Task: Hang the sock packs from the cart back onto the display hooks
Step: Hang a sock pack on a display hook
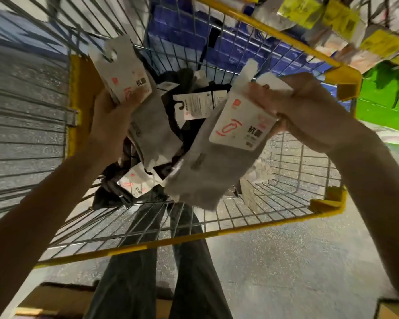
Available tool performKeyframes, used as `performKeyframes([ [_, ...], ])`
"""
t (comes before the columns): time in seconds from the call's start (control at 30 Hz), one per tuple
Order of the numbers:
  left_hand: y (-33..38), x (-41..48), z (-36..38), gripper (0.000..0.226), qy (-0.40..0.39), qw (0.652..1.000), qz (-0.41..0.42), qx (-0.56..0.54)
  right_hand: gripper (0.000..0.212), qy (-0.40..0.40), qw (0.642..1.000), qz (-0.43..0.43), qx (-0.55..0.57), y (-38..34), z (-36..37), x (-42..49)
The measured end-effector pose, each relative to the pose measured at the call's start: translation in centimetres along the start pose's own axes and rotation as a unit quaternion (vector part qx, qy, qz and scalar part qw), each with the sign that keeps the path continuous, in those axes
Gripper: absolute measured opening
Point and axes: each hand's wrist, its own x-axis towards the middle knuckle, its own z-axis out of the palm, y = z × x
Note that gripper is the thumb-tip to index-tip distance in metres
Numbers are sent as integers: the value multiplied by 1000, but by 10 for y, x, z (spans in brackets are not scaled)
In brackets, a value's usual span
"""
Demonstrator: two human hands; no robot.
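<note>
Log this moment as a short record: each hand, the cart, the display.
left hand: grips a grey sock pack by its card
right hand: grips a second grey pack by its card top
cart: yellow-rimmed wire basket, dark sock packs lying inside
display: upper right, blurred, yellow tags

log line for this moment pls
left hand: grips left sock pack | right hand: grips right sock pack | cart: more packs inside

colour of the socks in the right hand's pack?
Light grey socks, white card printed red and black; head view.
</note>
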Motion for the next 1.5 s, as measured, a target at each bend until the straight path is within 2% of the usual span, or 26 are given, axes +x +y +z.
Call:
performKeyframes([
  [0.07, 11, -2, 3, 16, -82, 997, -1, 3, 26, -24, 1000, 5, 14, -3, 11, 10],
  [0.13, 12, -7, 11, 18, -165, 986, -20, 29, 29, -6, 1000, 21, -10, 2, 27, 27],
  [0.2, 8, -12, 22, 31, -195, 979, -46, 36, 30, 21, 998, 31, -41, 10, 44, 46],
  [0.33, 2, -11, 22, 49, -254, 958, -118, -54, 25, 66, 994, 13, -82, 24, 68, 71],
  [0.4, -3, -9, 17, 41, -242, 966, -87, -13, 22, 85, 991, -11, -101, 31, 75, 78],
  [0.47, -15, -8, 14, 63, -196, 978, -50, 56, 23, 108, 989, -18, -97, 43, 76, 83],
  [0.53, -27, -6, 11, 63, -155, 983, -40, 90, 25, 136, 989, 24, -60, 58, 72, 84],
  [0.57, -33, -6, 9, 60, -146, 983, -49, 96, 25, 146, 985, 45, -77, 69, 67, 83],
  [0.6, -37, -7, 8, 60, -139, 984, -67, 91, 25, 139, 977, 65, -151, 81, 60, 79],
  [0.63, -41, -6, 6, 62, -130, 985, -81, 85, 28, 98, 951, 96, -276, 96, 53, 74],
  [0.67, -45, -5, 4, 62, -122, 985, -88, 83, 40, 27, 904, 147, -401, 111, 47, 67],
  [0.7, -49, -5, 3, 60, -117, 985, -91, 87, 60, -45, 846, 202, -492, 126, 43, 57],
  [0.73, -52, -5, 2, 57, -116, 984, -96, 93, 84, -92, 796, 245, -547, 142, 41, 45],
  [0.77, -53, -5, 2, 55, -116, 983, -100, 100, 102, -110, 768, 270, -570, 158, 41, 33],
  [0.8, -54, -6, 2, 54, -116, 982, -103, 109, 113, -103, 765, 278, -572, 173, 42, 22],
  [0.87, -57, -7, 3, 51, -114, 979, -108, 126, 114, -47, 790, 251, -558, 198, 45, 6],
  [0.93, -59, -7, 6, 49, -108, 978, -112, 136, 103, 16, 811, 199, -550, 210, 47, 0],
  [1.03, -59, -6, 12, 47, -93, 979, -113, 144, 64, 67, 823, 125, -549, 206, 46, 6],
  [1.1, -58, -6, 15, 51, -86, 980, -105, 145, 37, 73, 822, 73, -560, 188, 41, 13],
  [1.13, -57, -6, 16, 51, -76, 982, -98, 143, 29, 81, 825, 57, -557, 174, 38, 17],
  [1.17, -56, -5, 17, 50, -60, 985, -89, 136, 26, 95, 833, 53, -542, 156, 35, 21],
  [1.23, -50, -4, 19, 45, -15, 991, -57, 118, 26, 117, 874, 52, -469, 116, 25, 25],
  [1.3, -41, -2, 22, 45, 26, 992, -8, 121, 32, 110, 896, 37, -428, 76, 13, 25],
  [1.37, -32, 0, 24, 47, 43, 989, 42, 135, 37, 61, 936, 31, -346, 40, 3, 22],
  [1.43, -23, 3, 26, 48, 41, 988, 70, 132, 31, -8, 970, 24, -241, 11, -2, 16],
  [1.5, -18, 6, 29, 51, 7, 987, 65, 144, 22, -37, 983, 11, -180, -2, 2, 14],
])
